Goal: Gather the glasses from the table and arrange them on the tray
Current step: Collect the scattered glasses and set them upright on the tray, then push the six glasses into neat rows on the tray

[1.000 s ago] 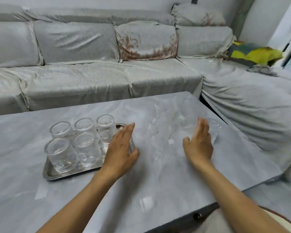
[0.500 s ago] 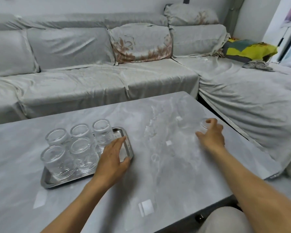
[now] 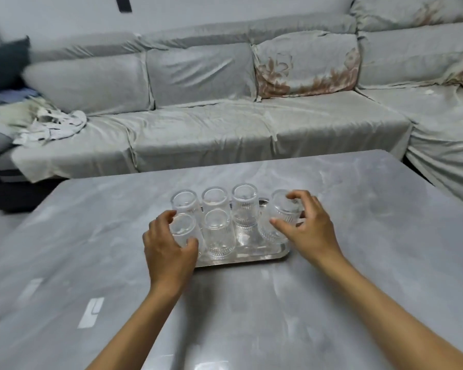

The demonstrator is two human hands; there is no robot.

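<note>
Grey table [image 3: 358, 236] – tray [image 3: 251, 256] holds six glasses; right hand [image 3: 309, 231] grips sixth glass [image 3: 281, 217], left hand [image 3: 169, 249] grips front-left glass [image 3: 183, 231].

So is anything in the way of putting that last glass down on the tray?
Nothing visible blocks it. The right hand holds the last glass over the tray's right end, and the near right spot looks bare. The other glasses stand to its left, the nearest one close beside it. The left hand wraps the near-left glass.

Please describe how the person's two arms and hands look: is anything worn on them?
Both forearms are bare, with no sleeves in view. The left hand and the right hand wear no gloves, and no rings, watch or bracelets are visible.
</note>
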